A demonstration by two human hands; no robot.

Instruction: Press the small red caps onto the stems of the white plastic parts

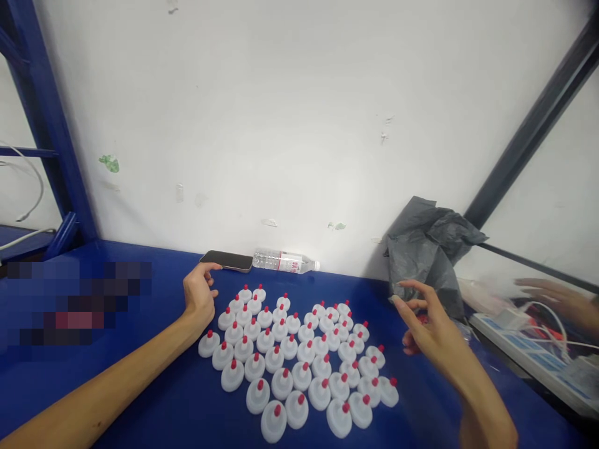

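Many oval white plastic pieces, each with a red tip point(306, 368), are spread over the blue tabletop point(159, 399) between my hands. My left hand point(200, 293) is left of them, its index finger stretched to the near edge of a dark phone point(227, 260) and its other fingers loosely curled; it holds nothing I can see. On the right, my right hand point(423, 318) is raised beside a crumpled grey plastic bag point(421, 249). Its thumb and index finger are apart, with nothing visible between them. Something small and red shows behind its fingers, partly hidden.
A clear water bottle point(285, 260) lies against the white wall, right of the phone. A power strip point(533, 355) with white cables runs along the right side. Beyond it is another hand or a reflection point(556, 299). A blue frame post point(60, 118) stands left.
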